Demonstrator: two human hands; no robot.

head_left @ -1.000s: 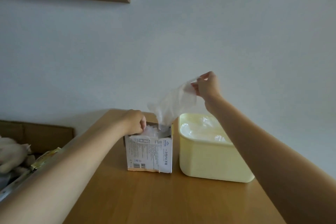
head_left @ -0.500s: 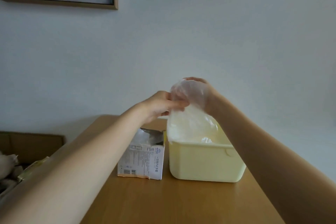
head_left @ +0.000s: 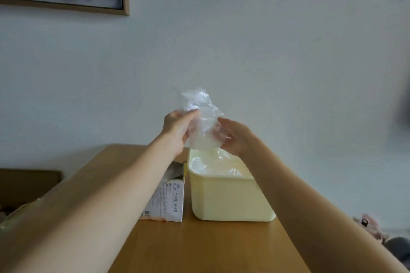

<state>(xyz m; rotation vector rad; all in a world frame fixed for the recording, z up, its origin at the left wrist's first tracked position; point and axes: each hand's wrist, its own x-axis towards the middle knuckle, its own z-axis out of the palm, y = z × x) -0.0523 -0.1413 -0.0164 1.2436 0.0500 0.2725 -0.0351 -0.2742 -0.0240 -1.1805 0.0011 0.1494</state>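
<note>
Both arms stretched out, left hand [head_left: 177,126] and right hand [head_left: 233,135] gripping a clear plastic glove [head_left: 203,122] above the yellow bin [head_left: 230,199], glove box [head_left: 168,201] just beside it.

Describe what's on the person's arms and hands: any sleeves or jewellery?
The left forearm and right forearm are bare as far as the frame shows: no sleeves or cuffs. The left hand and right hand show no watch, bracelet or ring on the sides in view.

Both arms stretch forward; the left hand [head_left: 177,131] pinches crumpled clear plastic film [head_left: 199,104], and the right hand [head_left: 236,137] seemingly grips it with curled fingers [head_left: 221,134].
</note>
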